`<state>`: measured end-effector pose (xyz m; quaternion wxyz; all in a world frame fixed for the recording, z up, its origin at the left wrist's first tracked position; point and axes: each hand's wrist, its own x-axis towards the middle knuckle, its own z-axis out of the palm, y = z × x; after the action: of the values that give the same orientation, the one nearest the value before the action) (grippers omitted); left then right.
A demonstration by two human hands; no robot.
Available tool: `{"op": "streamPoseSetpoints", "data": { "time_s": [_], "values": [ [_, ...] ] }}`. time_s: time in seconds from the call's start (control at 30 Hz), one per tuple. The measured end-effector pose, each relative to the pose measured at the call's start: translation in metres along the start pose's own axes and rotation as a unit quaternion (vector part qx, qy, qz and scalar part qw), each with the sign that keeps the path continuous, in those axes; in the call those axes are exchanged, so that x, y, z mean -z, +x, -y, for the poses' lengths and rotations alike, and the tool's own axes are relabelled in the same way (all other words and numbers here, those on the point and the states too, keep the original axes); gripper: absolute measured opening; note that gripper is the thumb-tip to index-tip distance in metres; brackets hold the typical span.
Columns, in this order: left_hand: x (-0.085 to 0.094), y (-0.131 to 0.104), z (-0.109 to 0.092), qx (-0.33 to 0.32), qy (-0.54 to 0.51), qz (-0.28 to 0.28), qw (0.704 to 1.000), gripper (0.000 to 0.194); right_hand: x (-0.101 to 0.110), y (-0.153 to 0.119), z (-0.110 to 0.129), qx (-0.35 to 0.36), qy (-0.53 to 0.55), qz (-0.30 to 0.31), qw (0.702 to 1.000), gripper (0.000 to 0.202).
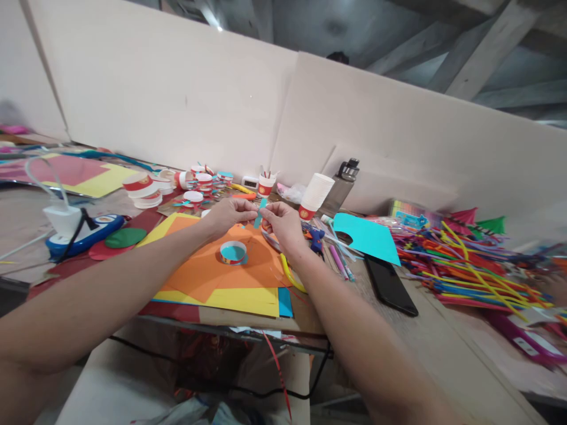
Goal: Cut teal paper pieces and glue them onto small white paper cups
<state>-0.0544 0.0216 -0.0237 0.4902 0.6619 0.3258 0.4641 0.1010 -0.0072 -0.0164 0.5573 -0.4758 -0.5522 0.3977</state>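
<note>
Between my two hands is a small strip of teal paper (263, 204), held up over the back of the orange sheets. My left hand (231, 216) pinches it from the left, fingertips pressed together. From the other side my right hand (283, 224) grips the same strip between thumb and finger. Below them, a short ring cut from a paper cup (233, 252) rests on the orange paper (190, 271), with teal paper inside and a teal bit sticking out at its right. Yellow sheets (243, 302) lie under the orange ones.
Several cut cup pieces (204, 180) stand at the back left. Stacked paper cups (316, 195) and a water bottle (342, 186) are behind my right hand. A phone (390, 286), a teal sheet (367, 236) and pipe cleaners (478, 265) lie rightward; a blue power strip (84, 236) sits left.
</note>
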Motion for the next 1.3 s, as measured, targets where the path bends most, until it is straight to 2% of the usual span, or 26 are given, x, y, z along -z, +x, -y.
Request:
{"op": "streamPoseSetpoints", "data": {
  "time_s": [0.3,0.57,0.87,1.07,1.3],
  "values": [
    [0.001,0.002,0.008,-0.008,-0.032,0.000,0.999,0.028,-0.001,0.001,-0.001,0.012,-0.003,-0.009,1.000,0.014],
    [-0.001,0.000,0.007,0.016,-0.079,0.021,0.997,0.032,0.000,0.002,-0.002,0.032,-0.022,-0.014,0.999,0.015],
    [-0.001,-0.002,0.003,0.003,-0.012,-0.003,1.000,0.032,-0.002,0.003,-0.005,0.053,-0.022,-0.008,0.998,0.016],
    [-0.002,-0.003,-0.002,0.002,-0.006,-0.005,1.000,0.035,-0.001,-0.003,0.001,0.037,-0.024,0.005,0.999,0.018],
    [-0.001,-0.002,-0.002,0.002,-0.019,0.008,1.000,0.032,0.000,-0.002,0.003,0.043,0.016,0.009,0.999,0.019]
  ]
}}
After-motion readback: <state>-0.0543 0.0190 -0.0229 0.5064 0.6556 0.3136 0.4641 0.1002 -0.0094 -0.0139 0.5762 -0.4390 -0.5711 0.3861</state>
